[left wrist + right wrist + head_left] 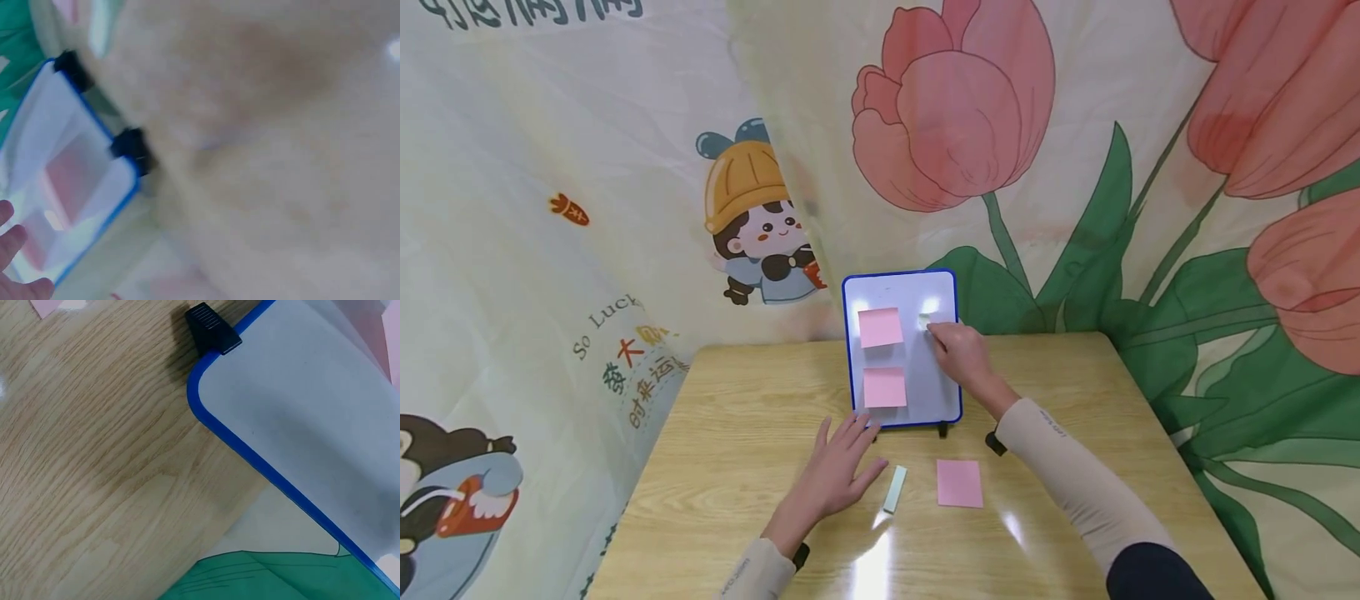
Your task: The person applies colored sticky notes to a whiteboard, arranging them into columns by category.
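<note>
A small whiteboard (931, 375) with a blue frame stands tilted on black feet. Two pink sticky notes, an upper one (880, 327) and a lower one (884, 387), are on its left half. My right hand (962, 354) has curled fingers at the board's upper right, pinching a small pale green sticky note (923, 319) against the surface. The fingertips are partly hidden. With fingers spread, my left hand (835, 471) reaches to the board's lower left corner; whether it touches the frame I cannot tell. Its fingertips (12, 240) show beside the board in the left wrist view.
On the wooden table (760, 400), a narrow pale green strip (895, 489) lies to the right of my left hand. Another pink sticky note (959, 483) lies right of it. A black foot (211, 330) clips the board's lower edge. Printed cloth (1090, 208) hangs behind the table.
</note>
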The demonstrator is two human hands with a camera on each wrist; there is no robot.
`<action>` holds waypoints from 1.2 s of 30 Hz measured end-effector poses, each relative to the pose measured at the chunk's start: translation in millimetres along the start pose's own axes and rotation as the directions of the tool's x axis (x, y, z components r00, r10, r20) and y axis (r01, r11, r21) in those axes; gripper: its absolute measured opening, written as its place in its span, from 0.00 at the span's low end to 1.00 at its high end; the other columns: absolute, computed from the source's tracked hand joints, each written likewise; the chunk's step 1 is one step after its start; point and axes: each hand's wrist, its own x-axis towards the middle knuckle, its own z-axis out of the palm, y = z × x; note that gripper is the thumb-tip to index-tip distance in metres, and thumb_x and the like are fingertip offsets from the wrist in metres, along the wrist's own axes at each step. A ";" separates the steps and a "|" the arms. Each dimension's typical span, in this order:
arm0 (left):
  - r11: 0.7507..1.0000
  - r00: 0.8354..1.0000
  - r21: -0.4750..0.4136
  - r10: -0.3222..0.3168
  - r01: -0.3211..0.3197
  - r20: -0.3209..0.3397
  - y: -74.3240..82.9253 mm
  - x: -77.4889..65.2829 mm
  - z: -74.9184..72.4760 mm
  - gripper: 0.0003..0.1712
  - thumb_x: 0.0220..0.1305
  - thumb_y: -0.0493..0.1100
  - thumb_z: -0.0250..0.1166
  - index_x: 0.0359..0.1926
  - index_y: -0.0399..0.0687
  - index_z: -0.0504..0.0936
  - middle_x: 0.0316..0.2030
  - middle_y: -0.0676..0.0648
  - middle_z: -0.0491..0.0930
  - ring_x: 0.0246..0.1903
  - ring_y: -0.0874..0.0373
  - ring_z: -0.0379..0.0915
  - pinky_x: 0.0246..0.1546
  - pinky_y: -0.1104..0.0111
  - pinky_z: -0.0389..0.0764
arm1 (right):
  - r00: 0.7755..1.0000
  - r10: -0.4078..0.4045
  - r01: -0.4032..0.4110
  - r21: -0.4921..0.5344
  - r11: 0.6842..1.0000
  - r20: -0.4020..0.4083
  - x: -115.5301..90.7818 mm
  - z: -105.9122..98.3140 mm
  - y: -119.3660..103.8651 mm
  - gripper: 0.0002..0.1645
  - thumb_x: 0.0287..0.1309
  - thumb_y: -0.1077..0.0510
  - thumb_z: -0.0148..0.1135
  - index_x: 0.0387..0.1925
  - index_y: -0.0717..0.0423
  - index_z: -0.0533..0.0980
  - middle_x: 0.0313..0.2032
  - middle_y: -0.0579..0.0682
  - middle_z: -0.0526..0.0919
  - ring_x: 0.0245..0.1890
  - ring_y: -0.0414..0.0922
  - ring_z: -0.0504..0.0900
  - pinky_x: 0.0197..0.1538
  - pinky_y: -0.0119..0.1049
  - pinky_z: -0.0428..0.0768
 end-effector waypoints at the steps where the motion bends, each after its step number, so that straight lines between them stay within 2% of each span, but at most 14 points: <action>1: 1.000 1.000 0.005 0.013 -0.013 0.000 1.7 6.1 -4.1 0.35 0.73 0.64 0.49 0.72 0.51 0.67 0.73 0.43 0.64 0.74 0.44 0.56 0.70 0.35 0.49 | 1.000 0.002 -0.002 -0.003 1.000 0.000 -0.5 0.9 0.5 0.09 0.60 0.65 0.65 0.43 0.59 0.85 0.42 0.54 0.90 0.41 0.49 0.89 0.45 0.43 0.86; 7: 0.997 0.998 0.046 0.058 -0.057 -0.007 9.2 42.2 -30.8 0.31 0.75 0.59 0.48 0.71 0.50 0.67 0.73 0.43 0.63 0.74 0.43 0.55 0.71 0.35 0.47 | 1.000 0.012 -0.012 -0.009 1.000 0.017 -2.7 5.7 2.1 0.08 0.62 0.63 0.65 0.42 0.57 0.86 0.40 0.52 0.90 0.40 0.48 0.89 0.43 0.41 0.86; 11: 0.990 0.997 0.120 0.070 -0.071 0.010 12.1 67.2 -43.4 0.30 0.76 0.58 0.44 0.72 0.52 0.67 0.73 0.45 0.62 0.74 0.44 0.55 0.71 0.35 0.49 | 1.000 0.022 -0.022 0.001 1.000 0.009 -4.2 8.9 2.8 0.09 0.61 0.62 0.66 0.42 0.57 0.86 0.40 0.53 0.90 0.40 0.48 0.89 0.44 0.42 0.86; 18: 0.959 0.996 0.275 0.061 -0.075 0.061 17.7 113.9 -50.8 0.30 0.78 0.55 0.37 0.75 0.57 0.62 0.76 0.50 0.57 0.76 0.50 0.50 0.72 0.37 0.47 | 0.999 0.025 -0.026 0.012 1.000 0.028 -6.1 10.7 5.2 0.09 0.61 0.62 0.66 0.43 0.57 0.86 0.40 0.54 0.90 0.41 0.49 0.89 0.45 0.43 0.86; 21: 0.946 0.993 0.310 0.059 -0.090 0.105 18.6 135.6 -52.0 0.30 0.78 0.57 0.36 0.75 0.58 0.61 0.77 0.51 0.56 0.77 0.51 0.48 0.72 0.36 0.46 | 0.999 0.038 -0.038 0.018 0.999 0.029 -6.2 11.9 6.4 0.10 0.62 0.61 0.66 0.44 0.56 0.86 0.40 0.54 0.90 0.42 0.50 0.88 0.46 0.44 0.86; 24: 0.947 0.985 0.306 0.050 -0.098 0.163 17.3 155.8 -52.0 0.32 0.78 0.61 0.33 0.76 0.59 0.60 0.77 0.53 0.55 0.77 0.52 0.46 0.72 0.36 0.43 | 0.998 0.052 -0.053 0.013 0.999 0.038 -6.8 13.0 7.4 0.11 0.62 0.60 0.66 0.45 0.56 0.85 0.41 0.54 0.90 0.44 0.50 0.88 0.48 0.45 0.85; 28: 0.962 0.977 0.260 0.029 -0.086 0.213 13.5 176.4 -49.0 0.37 0.76 0.66 0.27 0.76 0.59 0.57 0.77 0.54 0.53 0.78 0.52 0.42 0.74 0.38 0.38 | 0.994 0.069 -0.069 -0.004 0.998 0.081 -7.6 14.6 7.2 0.12 0.62 0.59 0.66 0.47 0.55 0.85 0.42 0.53 0.89 0.47 0.50 0.87 0.52 0.45 0.84; 32: 0.972 0.969 0.218 0.029 -0.085 0.247 10.6 189.5 -44.3 0.39 0.75 0.67 0.23 0.76 0.59 0.58 0.77 0.54 0.53 0.78 0.51 0.41 0.74 0.40 0.34 | 0.990 0.096 -0.095 -0.010 0.995 0.102 -8.3 16.5 5.8 0.10 0.62 0.60 0.64 0.44 0.55 0.86 0.42 0.51 0.90 0.49 0.49 0.85 0.54 0.45 0.83; 36: 0.971 0.959 0.221 0.027 -0.092 0.281 9.4 198.2 -41.6 0.39 0.75 0.65 0.21 0.77 0.59 0.57 0.77 0.54 0.53 0.78 0.52 0.42 0.75 0.41 0.33 | 0.989 0.110 -0.110 -0.006 0.994 0.097 -9.0 17.5 4.3 0.09 0.61 0.61 0.65 0.41 0.55 0.87 0.42 0.51 0.90 0.50 0.49 0.85 0.55 0.45 0.82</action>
